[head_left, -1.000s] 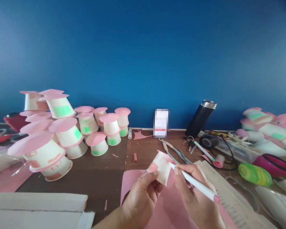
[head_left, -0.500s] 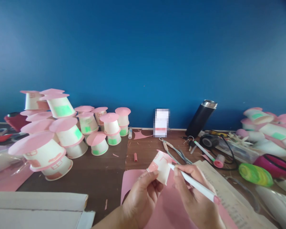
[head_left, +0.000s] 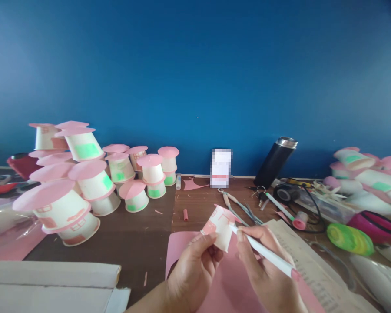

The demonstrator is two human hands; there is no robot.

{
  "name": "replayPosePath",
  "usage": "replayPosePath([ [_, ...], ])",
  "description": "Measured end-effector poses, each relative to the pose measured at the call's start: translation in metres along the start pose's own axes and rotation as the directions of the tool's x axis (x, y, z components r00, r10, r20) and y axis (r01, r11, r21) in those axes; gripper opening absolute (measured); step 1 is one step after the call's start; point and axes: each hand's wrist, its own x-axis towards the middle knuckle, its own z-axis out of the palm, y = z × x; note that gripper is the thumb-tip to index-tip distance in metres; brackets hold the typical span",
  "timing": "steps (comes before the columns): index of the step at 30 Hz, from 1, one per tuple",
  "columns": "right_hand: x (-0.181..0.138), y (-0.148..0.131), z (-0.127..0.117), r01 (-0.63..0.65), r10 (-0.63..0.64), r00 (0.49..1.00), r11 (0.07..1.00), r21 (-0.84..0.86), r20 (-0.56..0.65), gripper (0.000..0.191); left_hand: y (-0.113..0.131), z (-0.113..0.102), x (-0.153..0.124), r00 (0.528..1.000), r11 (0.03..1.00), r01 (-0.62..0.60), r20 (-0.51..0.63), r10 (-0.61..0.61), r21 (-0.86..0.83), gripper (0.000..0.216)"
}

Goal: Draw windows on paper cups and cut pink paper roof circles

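Note:
My left hand (head_left: 193, 269) is closed around a small white paper cup (head_left: 220, 228) with pink window and door marks, holding it tilted above a pink paper sheet (head_left: 182, 250). My right hand (head_left: 263, 269) grips a white pen with a pink end (head_left: 267, 254), and its tip touches the cup's side. Both hands are low in the middle of the view, over a brown wooden table (head_left: 133, 234).
Several finished cup houses with pink round roofs (head_left: 84, 182) are piled at the left, more at the far right (head_left: 368, 174). A black flask (head_left: 273, 161), scissors (head_left: 237, 206), keys, a tape roll, a green-yellow object (head_left: 350, 238) and cardboard (head_left: 52, 282) lie around.
The pen tip has shifted slightly down and left on the cup. Otherwise the hands and the cup stay in the same place.

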Motion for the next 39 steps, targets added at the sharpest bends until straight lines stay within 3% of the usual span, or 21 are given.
replayPosePath([
  [8, 0.0003, -0.0025, -0.0006, 0.017, -0.017, 1.0, 1.0, -0.022, 0.002, 0.009, 0.0004, 0.0003, -0.0004, 1.0, 1.0, -0.005, 0.026, 0.005, -0.004, 0.002],
  [39, -0.0009, -0.0002, 0.0017, 0.015, -0.015, 1.0, 1.0, -0.021, 0.01, 0.009, -0.0002, 0.0002, -0.0001, 1.0, 1.0, -0.01, -0.016, 0.01, 0.006, 0.009],
])
